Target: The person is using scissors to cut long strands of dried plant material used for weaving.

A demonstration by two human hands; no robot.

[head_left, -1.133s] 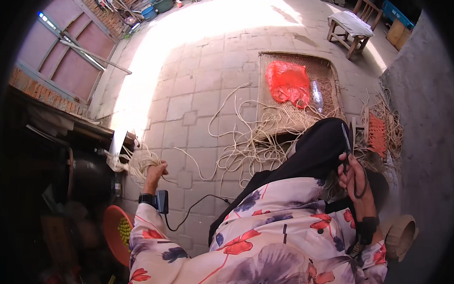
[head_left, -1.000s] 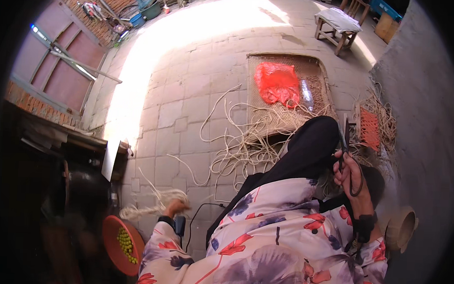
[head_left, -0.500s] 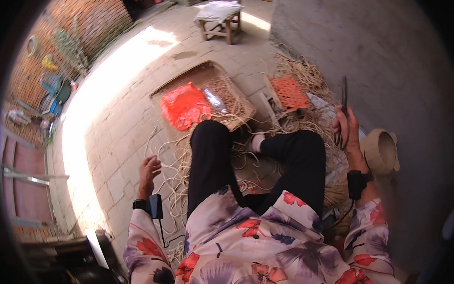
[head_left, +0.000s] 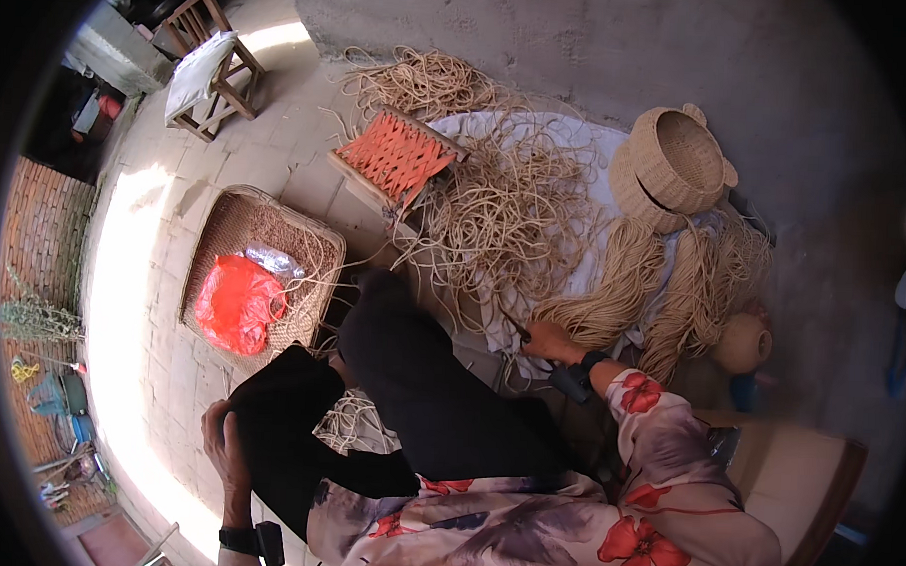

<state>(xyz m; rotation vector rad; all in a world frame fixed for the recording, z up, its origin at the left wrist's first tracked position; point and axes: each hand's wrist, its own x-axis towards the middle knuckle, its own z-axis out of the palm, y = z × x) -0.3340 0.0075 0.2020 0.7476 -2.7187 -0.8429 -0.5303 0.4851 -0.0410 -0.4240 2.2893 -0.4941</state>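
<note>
My right hand (head_left: 553,342) is closed on a pair of dark scissors (head_left: 514,328), with only a narrow pointed part showing beyond the fingers. It is low beside hanks of tan cord (head_left: 612,289) and a loose heap of the same cord (head_left: 505,215). Whether the scissors touch the cord I cannot tell. My left hand (head_left: 226,445) lies against the black trouser leg at my knee, fingers stretched out and holding nothing. Beyond that knee is a shallow woven tray (head_left: 200,244) with a red plastic bag (head_left: 235,305) and a clear shiny packet (head_left: 274,261) in it.
A low stool with an orange woven seat (head_left: 393,156) stands beside the cord heap. A woven basket with ear-like knobs (head_left: 666,171) and a smaller round woven piece (head_left: 743,343) are at the right, near the grey wall (head_left: 581,48). A wooden chair (head_left: 216,70) stands far left.
The view has swung right. My right hand has gone from raised beside the wall down to the cord, still gripping the scissors. My left hand has come onto my knee.
</note>
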